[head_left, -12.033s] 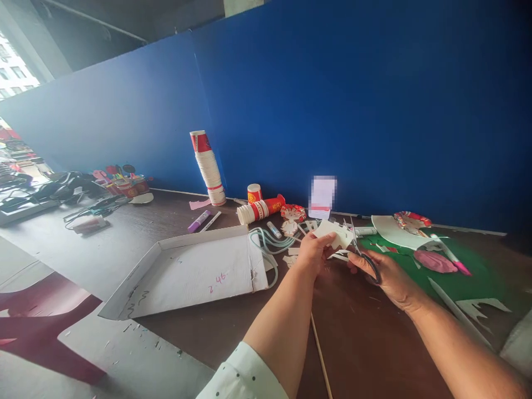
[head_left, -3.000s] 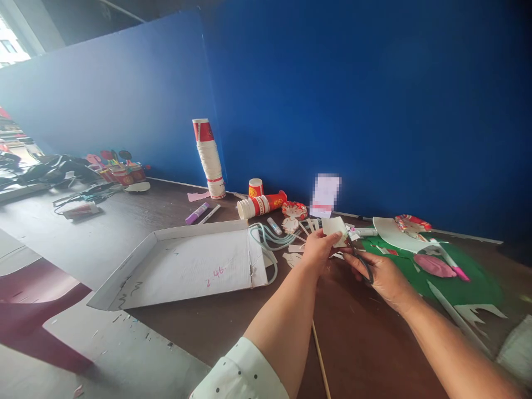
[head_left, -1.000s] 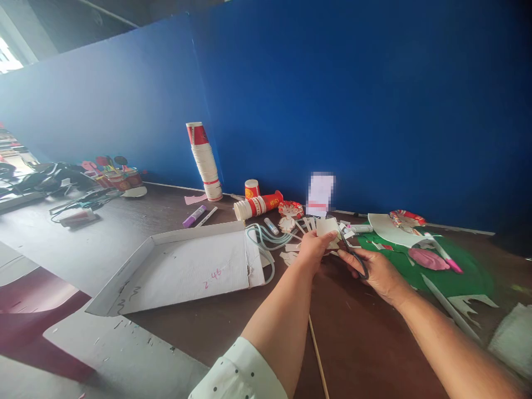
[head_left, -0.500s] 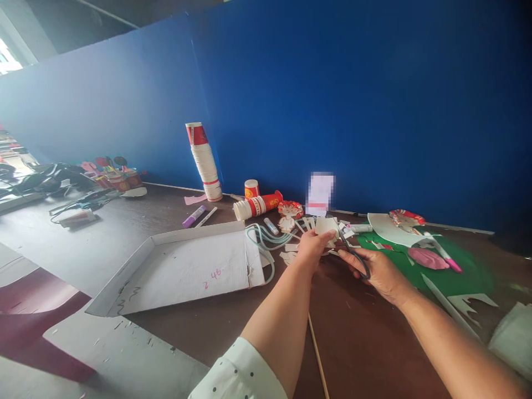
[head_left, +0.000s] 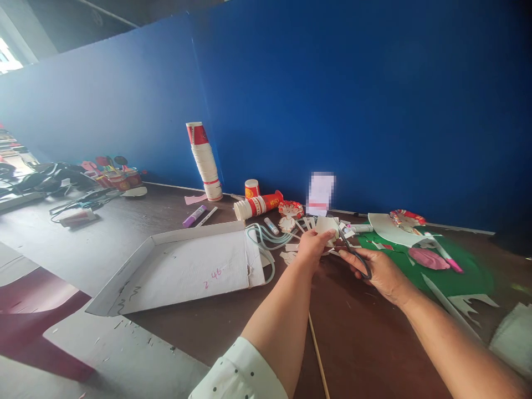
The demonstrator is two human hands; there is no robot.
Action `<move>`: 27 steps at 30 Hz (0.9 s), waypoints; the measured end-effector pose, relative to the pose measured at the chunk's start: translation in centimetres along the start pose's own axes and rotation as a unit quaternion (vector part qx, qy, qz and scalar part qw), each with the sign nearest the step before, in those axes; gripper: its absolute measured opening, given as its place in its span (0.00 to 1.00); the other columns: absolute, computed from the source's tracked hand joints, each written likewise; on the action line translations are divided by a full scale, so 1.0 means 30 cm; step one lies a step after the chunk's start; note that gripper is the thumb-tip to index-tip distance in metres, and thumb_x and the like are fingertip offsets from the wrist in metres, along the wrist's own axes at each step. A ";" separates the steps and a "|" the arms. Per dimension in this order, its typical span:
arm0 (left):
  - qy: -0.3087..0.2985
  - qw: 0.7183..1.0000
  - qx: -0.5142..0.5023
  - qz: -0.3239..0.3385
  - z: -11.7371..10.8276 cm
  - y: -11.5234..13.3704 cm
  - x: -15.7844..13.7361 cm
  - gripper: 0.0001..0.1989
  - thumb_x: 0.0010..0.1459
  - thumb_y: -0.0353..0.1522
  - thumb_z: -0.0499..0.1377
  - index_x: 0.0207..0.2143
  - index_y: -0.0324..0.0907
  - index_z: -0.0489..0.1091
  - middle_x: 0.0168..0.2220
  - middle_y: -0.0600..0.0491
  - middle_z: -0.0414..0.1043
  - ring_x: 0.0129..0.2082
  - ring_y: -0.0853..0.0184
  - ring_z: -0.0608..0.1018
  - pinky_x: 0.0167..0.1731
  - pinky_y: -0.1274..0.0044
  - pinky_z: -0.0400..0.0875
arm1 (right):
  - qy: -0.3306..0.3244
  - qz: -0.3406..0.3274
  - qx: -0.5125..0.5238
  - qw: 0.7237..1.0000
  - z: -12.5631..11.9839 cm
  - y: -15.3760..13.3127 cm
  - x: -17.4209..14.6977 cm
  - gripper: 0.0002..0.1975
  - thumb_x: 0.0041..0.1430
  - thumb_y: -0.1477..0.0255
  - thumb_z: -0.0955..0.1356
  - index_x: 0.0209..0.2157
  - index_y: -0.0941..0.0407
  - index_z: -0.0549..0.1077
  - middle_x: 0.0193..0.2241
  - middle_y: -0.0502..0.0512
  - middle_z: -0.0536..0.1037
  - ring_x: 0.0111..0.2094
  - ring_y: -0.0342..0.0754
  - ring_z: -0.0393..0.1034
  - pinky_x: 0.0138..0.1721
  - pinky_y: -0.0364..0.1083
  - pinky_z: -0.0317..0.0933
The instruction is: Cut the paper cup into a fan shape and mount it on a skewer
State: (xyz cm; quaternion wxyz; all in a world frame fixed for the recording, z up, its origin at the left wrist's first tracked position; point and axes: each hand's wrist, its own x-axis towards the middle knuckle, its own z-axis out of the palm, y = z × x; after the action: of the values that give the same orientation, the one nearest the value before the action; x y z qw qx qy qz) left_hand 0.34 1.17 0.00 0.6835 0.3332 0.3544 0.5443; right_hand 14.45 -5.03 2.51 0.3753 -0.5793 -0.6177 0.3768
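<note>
The piece of white paper (head_left: pixel 326 224) sits near the middle of the view, pinched between thumb and fingers of the left hand (head_left: pixel 313 246), which comes in from its seven o'clock. At four o'clock the right hand (head_left: pixel 376 269) is curled through the loops of the dark-handled scissors (head_left: pixel 349 247), whose blades point up toward eleven o'clock along the paper's right edge; I cannot tell how far the blades are spread, or whether paper lies between them. Twelve seconds ago the sheet was wider, with a ragged, notched right side; now it looks smaller and squarer, so a good part of the trimming on that side seems done. Over the last half second almost nothing has shifted apart from a slight movement at the scissor handles, which suggests slow, careful snipping. Small white scraps (head_left: pixel 349 234) lie just beside the blades at three o'clock, and narrow white strips (head_left: pixel 308 223) fan out at the paper's nine o'clock. On the dark table (head_left: pixel 357 332) beyond them, a shallow cardboard tray (head_left: pixel 183 266) stands well off toward eight o'clock, a leaning stack of paper cups (head_left: pixel 205 166) at ten, a green patch (head_left: pixel 469 280) toward four, and a thin wooden stick (head_left: pixel 318 354) runs toward six.
</note>
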 end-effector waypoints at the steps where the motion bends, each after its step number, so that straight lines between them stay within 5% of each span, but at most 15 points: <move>1: 0.003 1.000 -0.001 -0.001 0.000 0.000 0.001 0.15 0.43 0.35 0.70 0.34 0.37 0.76 0.31 0.47 0.77 0.30 0.65 0.78 0.36 0.74 0.73 | -0.001 -0.002 -0.001 1.000 -0.001 0.002 0.000 0.22 0.49 0.50 0.71 0.36 0.52 0.81 0.15 0.48 0.68 0.17 0.43 0.62 0.14 0.41 0.49; 20: 0.025 0.998 -0.062 -0.009 0.014 0.019 -0.009 0.12 0.42 0.31 0.70 0.29 0.36 0.74 0.33 0.47 0.76 0.30 0.66 0.78 0.38 0.73 0.74 | 0.001 -0.004 -0.001 1.000 0.001 0.008 0.005 0.20 0.48 0.50 0.72 0.33 0.52 0.81 0.16 0.48 0.68 0.17 0.44 0.63 0.14 0.42 0.49; 27: 0.019 1.000 -0.001 0.004 0.001 0.005 0.002 0.15 0.43 0.36 0.70 0.31 0.36 0.75 0.28 0.47 0.75 0.29 0.64 0.77 0.31 0.74 0.72 | -0.018 -0.010 -0.042 0.999 -0.006 0.007 0.002 0.21 0.50 0.49 0.70 0.34 0.51 0.81 0.17 0.48 0.70 0.19 0.44 0.65 0.18 0.43 0.53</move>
State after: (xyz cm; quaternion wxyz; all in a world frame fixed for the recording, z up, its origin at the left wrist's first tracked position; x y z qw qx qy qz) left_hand 0.28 1.25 0.14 0.6753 0.3234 0.3651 0.5532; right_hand 14.71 -4.95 2.40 0.3435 -0.5816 -0.6455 0.3566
